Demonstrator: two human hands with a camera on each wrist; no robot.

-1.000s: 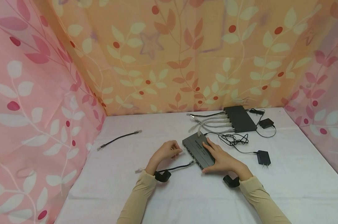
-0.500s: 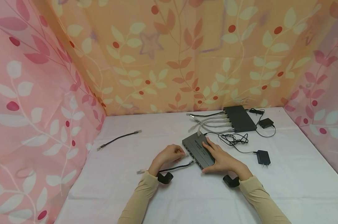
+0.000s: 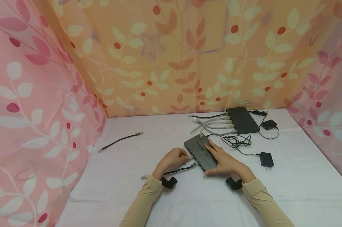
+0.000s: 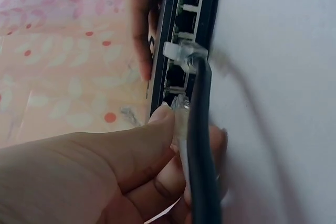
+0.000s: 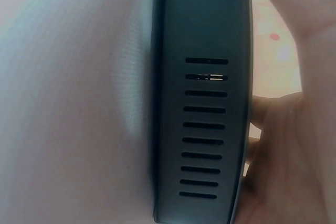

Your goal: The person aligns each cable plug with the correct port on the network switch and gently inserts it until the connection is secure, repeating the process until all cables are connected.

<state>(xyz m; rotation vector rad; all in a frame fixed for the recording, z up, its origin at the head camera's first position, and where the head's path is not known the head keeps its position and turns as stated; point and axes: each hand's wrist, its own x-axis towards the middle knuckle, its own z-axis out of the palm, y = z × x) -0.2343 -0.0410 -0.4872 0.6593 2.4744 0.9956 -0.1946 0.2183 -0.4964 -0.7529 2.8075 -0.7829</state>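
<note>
A grey NETGEAR network switch lies tilted on the white cloth, its row of ports facing left. My right hand holds it, fingers spread over the top and thumb at the near end. My left hand pinches a clear cable plug between thumb and fingers, right at a port in the left wrist view; how deep it sits cannot be told. Beside it, a short black network cable is plugged into another port. In the right wrist view the switch's slotted side shows.
A second black box with several cables plugged in stands at the back right. Power adapters and a coiled black cord lie to the right. Another short black cable lies at the left. Patterned curtains surround the table.
My left hand has moved right and slightly nearer, bringing the pinched plug up to the switch's ports. The right hand and the switch have stayed in place.
</note>
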